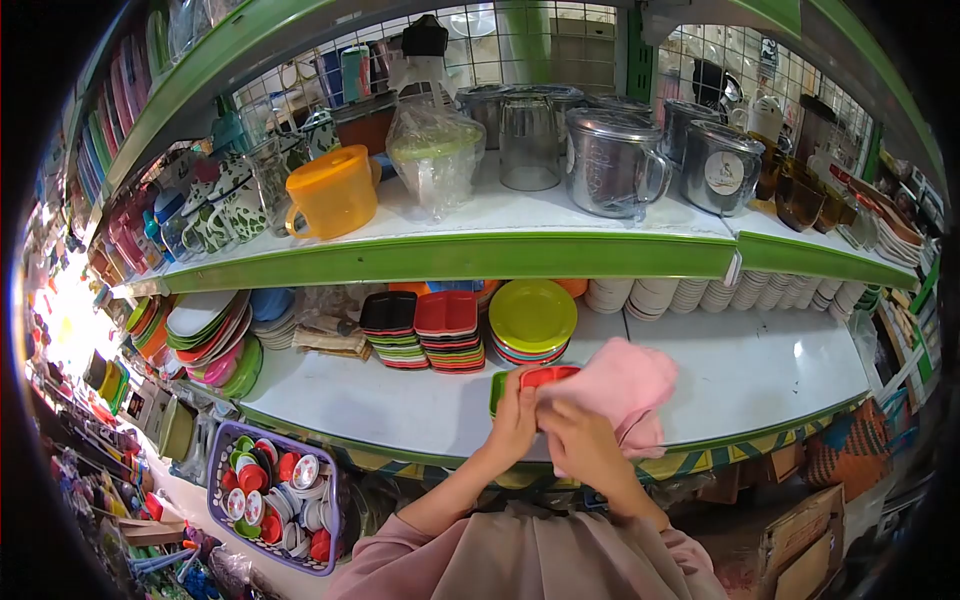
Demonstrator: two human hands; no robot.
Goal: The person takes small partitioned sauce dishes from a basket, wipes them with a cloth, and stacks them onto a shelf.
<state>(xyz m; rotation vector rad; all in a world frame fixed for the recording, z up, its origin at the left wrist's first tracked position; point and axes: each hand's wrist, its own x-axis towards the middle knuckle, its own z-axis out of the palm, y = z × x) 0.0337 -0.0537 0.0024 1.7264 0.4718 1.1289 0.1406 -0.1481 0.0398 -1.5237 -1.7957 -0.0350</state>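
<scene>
Low over the front of the white lower shelf [730, 385], my left hand [512, 418] grips a small red sectioned dish [548, 375] by its left side. A green dish [497, 390] shows just left of those fingers; whether I hold it too or it lies on the shelf, I cannot tell. My right hand [588, 448] is closed on a pink cloth [625, 385], which covers the dish's right part and hangs past the shelf edge. Behind my hands stand stacks of black dishes [388, 312] and red dishes [446, 315], beside a pile of plates with a lime-green plate [533, 315] on top.
Above, a green-edged shelf [450, 258] carries an orange pitcher [333, 192], a bagged container [436, 155] and lidded metal mugs [615, 165]. Rows of white bowls [690, 295] line the lower shelf's back right. A purple basket [335, 530] of small dishes sits below left; cardboard boxes [800, 540] lie below right.
</scene>
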